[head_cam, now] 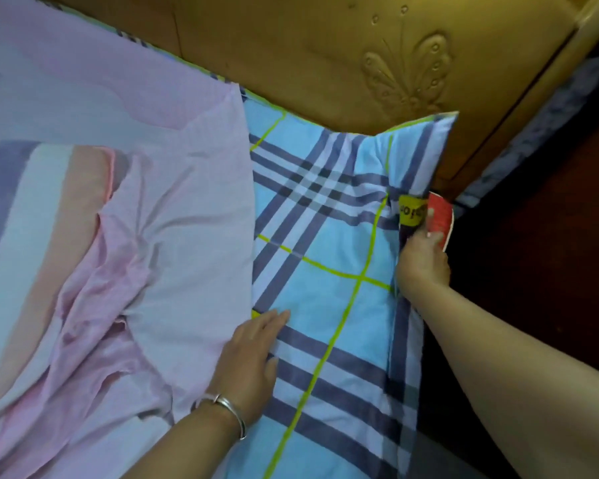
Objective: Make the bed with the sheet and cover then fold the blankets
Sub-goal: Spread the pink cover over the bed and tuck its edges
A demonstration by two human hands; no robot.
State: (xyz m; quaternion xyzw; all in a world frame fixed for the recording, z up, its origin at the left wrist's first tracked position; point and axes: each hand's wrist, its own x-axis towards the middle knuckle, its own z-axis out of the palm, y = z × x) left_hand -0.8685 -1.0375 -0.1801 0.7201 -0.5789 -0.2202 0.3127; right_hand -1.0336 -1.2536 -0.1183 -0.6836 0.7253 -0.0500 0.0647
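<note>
The right hand (pixel 424 261) has its fingertips tucked behind the red and yellow tag (pixel 426 216) at the plaid sheet's (pixel 325 271) edge, so the grip's unclear. The tag's print is unreadable, and the pink cover (pixel 135 202) left of the sheet runs off-frame.

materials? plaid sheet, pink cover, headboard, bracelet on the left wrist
Plaid sheet: thin woven cloth, matte, likely cotton; it creases finely.
Pink cover: light, soft fabric with a slight sheen; it bunches in loose folds.
Headboard: tan padded panel, probably faux leather; a butterfly is pressed into a smooth, faintly glossy surface.
Bracelet: silver-coloured metal, polished; it shows bright highlights.
</note>
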